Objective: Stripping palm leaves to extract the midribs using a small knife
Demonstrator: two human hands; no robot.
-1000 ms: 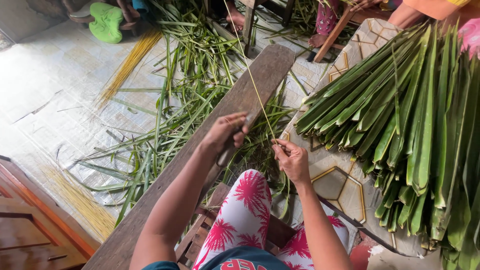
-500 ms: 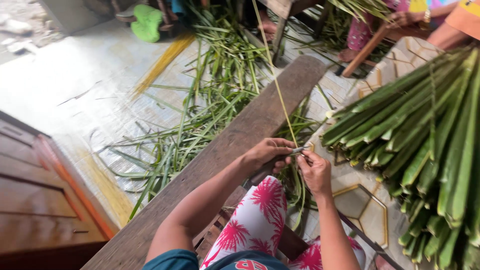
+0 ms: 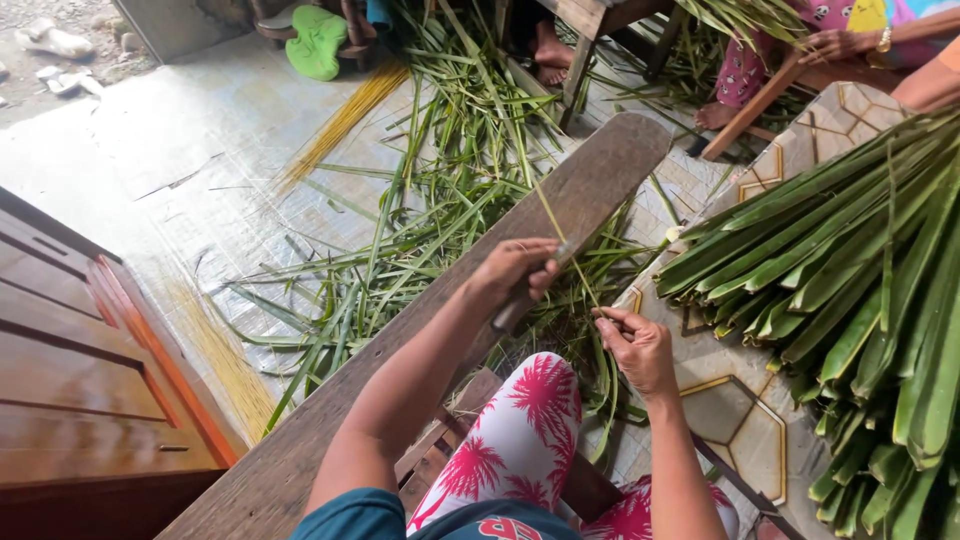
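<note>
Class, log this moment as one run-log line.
left hand: grips knife | right hand: pinches leaf rib | board: underneath

Bare forearms, teal top with red lettering, white trousers with pink palm print.

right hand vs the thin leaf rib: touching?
Touching. The head view shows the right hand pinching the lower end of the thin leaf rib between its fingertips, no gap visible.

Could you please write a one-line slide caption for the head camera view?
Left hand scrapes a small knife along a thin yellow-green leaf rib pinched by the right hand, over a long brown wooden plank.
</note>
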